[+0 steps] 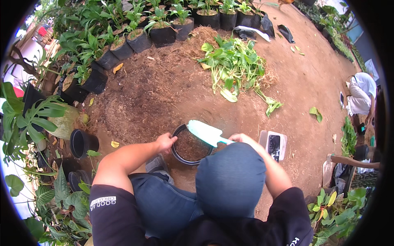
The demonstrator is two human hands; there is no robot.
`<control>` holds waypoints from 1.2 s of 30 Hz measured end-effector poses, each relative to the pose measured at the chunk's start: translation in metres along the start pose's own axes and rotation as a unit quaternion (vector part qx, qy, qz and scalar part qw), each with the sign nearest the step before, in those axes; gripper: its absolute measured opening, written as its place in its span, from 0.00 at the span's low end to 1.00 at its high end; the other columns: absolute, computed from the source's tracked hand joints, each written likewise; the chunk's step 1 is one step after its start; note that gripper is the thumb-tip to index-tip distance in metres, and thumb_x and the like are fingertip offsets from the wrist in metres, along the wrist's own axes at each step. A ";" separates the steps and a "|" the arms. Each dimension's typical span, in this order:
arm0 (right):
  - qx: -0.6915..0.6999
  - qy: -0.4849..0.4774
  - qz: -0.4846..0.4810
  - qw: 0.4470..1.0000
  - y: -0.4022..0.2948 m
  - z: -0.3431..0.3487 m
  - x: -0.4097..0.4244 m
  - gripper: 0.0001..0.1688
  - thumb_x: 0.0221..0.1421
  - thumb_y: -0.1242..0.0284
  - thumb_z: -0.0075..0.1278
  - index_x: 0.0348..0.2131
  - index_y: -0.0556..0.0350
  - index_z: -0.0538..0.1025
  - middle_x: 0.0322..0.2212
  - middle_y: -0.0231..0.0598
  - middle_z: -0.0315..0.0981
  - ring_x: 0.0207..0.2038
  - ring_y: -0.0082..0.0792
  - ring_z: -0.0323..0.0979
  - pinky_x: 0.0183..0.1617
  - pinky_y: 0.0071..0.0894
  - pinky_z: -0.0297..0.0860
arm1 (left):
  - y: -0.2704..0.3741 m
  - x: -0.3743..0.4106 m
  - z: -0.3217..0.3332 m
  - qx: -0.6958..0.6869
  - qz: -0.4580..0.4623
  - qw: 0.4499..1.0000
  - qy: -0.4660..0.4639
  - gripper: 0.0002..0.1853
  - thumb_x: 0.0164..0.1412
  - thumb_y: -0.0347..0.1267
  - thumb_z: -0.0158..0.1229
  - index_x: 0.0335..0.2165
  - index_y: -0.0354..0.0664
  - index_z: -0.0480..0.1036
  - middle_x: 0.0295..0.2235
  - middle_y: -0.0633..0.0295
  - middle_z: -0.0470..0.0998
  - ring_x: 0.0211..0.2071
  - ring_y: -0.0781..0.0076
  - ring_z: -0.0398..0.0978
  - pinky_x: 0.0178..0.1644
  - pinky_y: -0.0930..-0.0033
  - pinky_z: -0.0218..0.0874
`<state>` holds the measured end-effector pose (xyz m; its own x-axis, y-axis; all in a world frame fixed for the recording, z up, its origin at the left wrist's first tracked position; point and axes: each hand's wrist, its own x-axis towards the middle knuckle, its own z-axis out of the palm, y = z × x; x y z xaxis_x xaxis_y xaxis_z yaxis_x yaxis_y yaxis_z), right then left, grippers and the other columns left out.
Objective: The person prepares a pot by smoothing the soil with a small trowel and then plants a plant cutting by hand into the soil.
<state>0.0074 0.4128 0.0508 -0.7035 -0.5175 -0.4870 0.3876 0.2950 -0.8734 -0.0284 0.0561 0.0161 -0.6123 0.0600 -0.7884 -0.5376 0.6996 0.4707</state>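
A round black plastic plant pot [176,152] stands on the ground before me, with brown soil [191,147] inside it. My left hand [166,142] grips the pot's rim on its left side. In my right hand [238,138] is the handle of a pale turquoise garden trowel [204,131]. The trowel's blade lies over the far right part of the pot, its tip pointing up and left. My raised knee partly hides the right hand and the pot's near right edge. No soil can be made out on the bright blade.
Loose soil mix [138,101] spreads beyond the pot. A heap of leafy cuttings [235,64] lies farther right, near black grow bags [161,36] of young plants. A phone [274,147] rests right of me, an overturned black pot [83,144] left. Another person [361,92] crouches far right.
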 end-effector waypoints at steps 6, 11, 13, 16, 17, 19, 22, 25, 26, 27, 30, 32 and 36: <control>0.212 0.101 -0.019 0.972 0.033 0.028 -0.012 0.13 0.51 0.70 0.50 0.35 0.62 0.72 0.28 0.27 0.70 0.30 0.17 0.66 0.35 0.18 0.64 | 0.008 0.016 -0.006 0.073 0.083 0.994 -0.028 0.14 0.59 0.29 0.40 0.43 0.34 0.60 0.30 0.48 0.73 0.21 0.60 0.75 0.20 0.64 0.70; 0.184 0.077 -0.029 0.979 0.028 0.021 -0.014 0.14 0.50 0.71 0.51 0.37 0.62 0.72 0.29 0.30 0.71 0.31 0.18 0.66 0.35 0.19 0.64 | -0.003 0.001 0.012 -0.113 0.062 0.988 -0.084 0.15 0.56 0.20 0.36 0.45 0.34 0.57 0.40 0.49 0.68 0.33 0.58 0.74 0.27 0.65 0.73; 0.182 0.062 -0.038 0.981 0.031 0.015 -0.014 0.15 0.50 0.72 0.51 0.37 0.63 0.72 0.29 0.31 0.72 0.31 0.19 0.67 0.36 0.20 0.64 | -0.005 -0.015 0.029 -0.241 0.034 0.966 -0.091 0.17 0.57 0.20 0.36 0.46 0.35 0.54 0.42 0.49 0.67 0.34 0.56 0.73 0.31 0.64 0.73; 0.189 0.050 -0.021 0.980 0.033 0.014 -0.011 0.15 0.49 0.73 0.51 0.37 0.64 0.72 0.29 0.33 0.72 0.32 0.19 0.67 0.36 0.20 0.64 | -0.009 -0.022 0.037 -0.338 -0.024 0.935 -0.102 0.19 0.57 0.20 0.36 0.48 0.36 0.50 0.43 0.48 0.66 0.34 0.53 0.73 0.34 0.63 0.72; 0.186 0.051 -0.003 0.981 0.033 0.013 -0.009 0.14 0.49 0.73 0.51 0.37 0.64 0.72 0.29 0.33 0.72 0.32 0.20 0.67 0.36 0.20 0.64 | -0.008 -0.022 0.037 -0.346 -0.028 0.931 -0.109 0.19 0.58 0.20 0.35 0.49 0.36 0.49 0.43 0.47 0.65 0.34 0.52 0.73 0.35 0.63 0.72; 0.150 0.053 0.022 0.987 0.025 0.015 -0.007 0.14 0.49 0.73 0.51 0.36 0.65 0.72 0.29 0.34 0.72 0.32 0.21 0.67 0.36 0.21 0.65 | -0.003 -0.022 0.034 -0.360 -0.043 0.923 -0.127 0.19 0.58 0.21 0.35 0.49 0.36 0.48 0.43 0.45 0.65 0.33 0.50 0.73 0.36 0.62 0.71; 0.071 0.055 0.020 0.996 0.007 0.021 -0.004 0.14 0.48 0.73 0.52 0.34 0.65 0.73 0.28 0.35 0.73 0.31 0.22 0.68 0.36 0.23 0.65 | 0.002 -0.021 0.035 -0.281 -0.081 0.945 -0.146 0.19 0.60 0.27 0.35 0.50 0.40 0.46 0.37 0.45 0.69 0.28 0.54 0.75 0.31 0.63 0.72; 0.018 0.048 0.010 0.999 0.020 0.021 0.003 0.14 0.47 0.73 0.52 0.35 0.63 0.74 0.27 0.36 0.74 0.31 0.22 0.68 0.36 0.24 0.65 | 0.008 -0.013 0.033 -0.119 -0.086 0.984 -0.105 0.18 0.60 0.37 0.39 0.46 0.40 0.54 0.29 0.50 0.73 0.22 0.62 0.75 0.23 0.66 0.69; 0.004 0.046 0.009 0.999 0.020 0.021 0.007 0.14 0.46 0.72 0.52 0.35 0.60 0.74 0.27 0.38 0.74 0.31 0.23 0.69 0.36 0.24 0.65 | 0.011 -0.009 0.027 -0.060 -0.062 0.992 -0.087 0.18 0.60 0.38 0.40 0.45 0.40 0.56 0.27 0.50 0.73 0.22 0.63 0.74 0.22 0.67 0.69; -0.006 0.044 0.010 0.999 0.021 0.022 0.008 0.14 0.46 0.72 0.52 0.35 0.60 0.74 0.27 0.38 0.75 0.31 0.24 0.70 0.36 0.25 0.65 | 0.014 -0.004 0.020 -0.002 -0.039 0.997 -0.069 0.18 0.59 0.39 0.40 0.44 0.39 0.58 0.26 0.51 0.73 0.21 0.64 0.74 0.22 0.68 0.68; -0.023 0.050 0.026 0.998 0.012 0.022 0.004 0.15 0.46 0.71 0.52 0.35 0.60 0.74 0.28 0.39 0.75 0.31 0.26 0.70 0.37 0.25 0.65 | 0.030 0.010 0.003 0.039 0.061 0.997 -0.024 0.17 0.58 0.36 0.41 0.41 0.34 0.59 0.23 0.50 0.73 0.18 0.64 0.74 0.22 0.64 0.67; -0.014 0.048 0.045 0.998 0.003 0.025 0.002 0.15 0.46 0.71 0.52 0.35 0.60 0.74 0.28 0.40 0.75 0.32 0.26 0.71 0.37 0.25 0.65 | 0.032 0.015 -0.002 0.137 0.117 0.983 -0.044 0.15 0.57 0.31 0.40 0.41 0.31 0.57 0.23 0.47 0.73 0.18 0.62 0.74 0.21 0.63 0.67; -0.023 0.063 0.031 0.997 0.015 0.022 0.003 0.16 0.47 0.69 0.52 0.35 0.60 0.74 0.27 0.41 0.75 0.31 0.28 0.71 0.37 0.27 0.65 | 0.044 0.008 0.002 0.185 0.183 0.964 -0.057 0.12 0.53 0.23 0.36 0.38 0.29 0.54 0.24 0.43 0.72 0.19 0.59 0.75 0.22 0.64 0.68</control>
<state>0.0239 0.3977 0.0362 -0.7492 -0.3924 -0.5336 0.4080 0.3612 -0.8385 -0.0558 0.0885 0.0298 -0.6425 0.4138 -0.6449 -0.0417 0.8215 0.5686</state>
